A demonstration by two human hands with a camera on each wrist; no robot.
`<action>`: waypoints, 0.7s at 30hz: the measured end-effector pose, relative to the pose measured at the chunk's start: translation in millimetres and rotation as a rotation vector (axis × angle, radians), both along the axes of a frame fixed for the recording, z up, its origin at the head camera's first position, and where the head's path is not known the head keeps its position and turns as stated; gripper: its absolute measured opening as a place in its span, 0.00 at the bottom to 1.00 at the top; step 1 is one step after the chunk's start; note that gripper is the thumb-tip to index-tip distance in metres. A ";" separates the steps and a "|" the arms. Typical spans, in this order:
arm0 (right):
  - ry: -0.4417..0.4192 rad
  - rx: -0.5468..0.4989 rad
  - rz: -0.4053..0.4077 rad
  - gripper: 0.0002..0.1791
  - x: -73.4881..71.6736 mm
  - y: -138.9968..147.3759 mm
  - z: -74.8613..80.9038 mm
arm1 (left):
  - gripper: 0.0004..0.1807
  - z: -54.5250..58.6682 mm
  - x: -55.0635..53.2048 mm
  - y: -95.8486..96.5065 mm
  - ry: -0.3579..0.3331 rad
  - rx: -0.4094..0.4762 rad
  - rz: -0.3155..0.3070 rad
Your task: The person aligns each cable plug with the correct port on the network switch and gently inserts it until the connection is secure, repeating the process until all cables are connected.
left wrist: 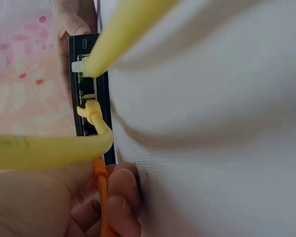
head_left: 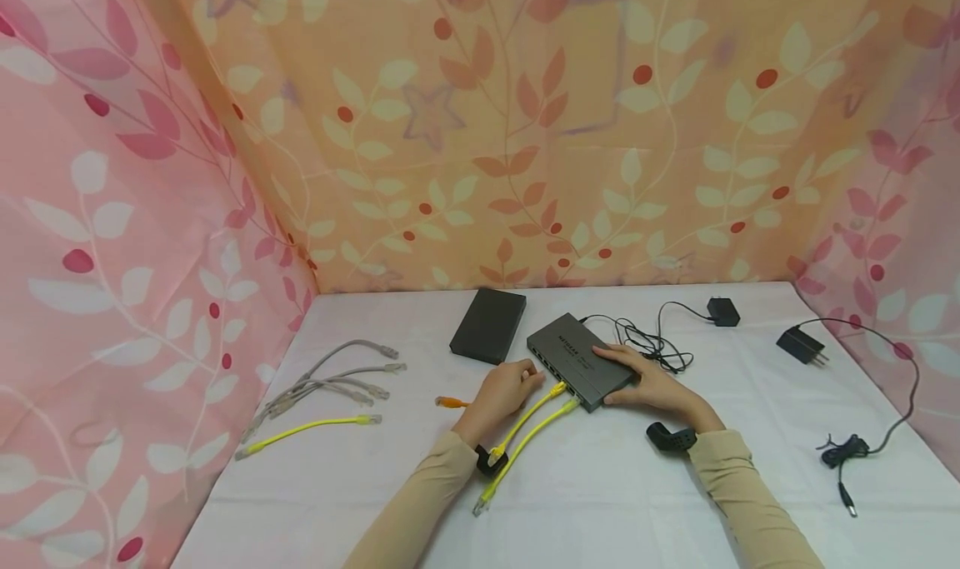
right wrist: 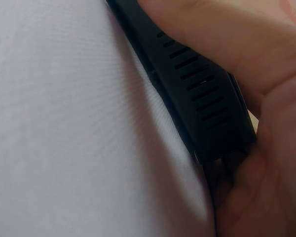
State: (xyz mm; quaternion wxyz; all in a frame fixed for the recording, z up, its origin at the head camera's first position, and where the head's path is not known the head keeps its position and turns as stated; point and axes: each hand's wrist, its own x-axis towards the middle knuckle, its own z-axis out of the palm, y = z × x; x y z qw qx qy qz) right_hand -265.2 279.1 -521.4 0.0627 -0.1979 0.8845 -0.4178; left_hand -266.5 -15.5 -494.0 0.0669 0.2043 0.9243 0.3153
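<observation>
A dark grey Netgear network switch [head_left: 579, 359] lies on the white table. My right hand [head_left: 654, 382] grips its right end; in the right wrist view the thumb lies along the switch's vented side [right wrist: 200, 84]. Two yellow network cables are plugged into the front ports, one cable [head_left: 525, 423] running over the left wrist, the other [head_left: 525, 452] beside it. With its fingers, my left hand [head_left: 498, 396] pinches an orange network cable [left wrist: 100, 173] at the port row's left end. Whether that plug is fully seated is hidden. The cable's other end [head_left: 452, 402] sticks out left of the hand.
Behind the left hand lies a black flat box [head_left: 489, 326]. Grey network cables [head_left: 322, 379] and a yellow one [head_left: 315, 425] lie at the left. A black power adapter [head_left: 723, 311] trails a coiled cord towards the switch. Another adapter [head_left: 801, 345] with its cord lies far right.
</observation>
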 end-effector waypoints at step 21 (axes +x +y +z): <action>-0.030 0.012 -0.015 0.45 0.1 0.8 -2.3 | 0.13 2.0 -7.5 10.6 -0.105 -0.022 -0.002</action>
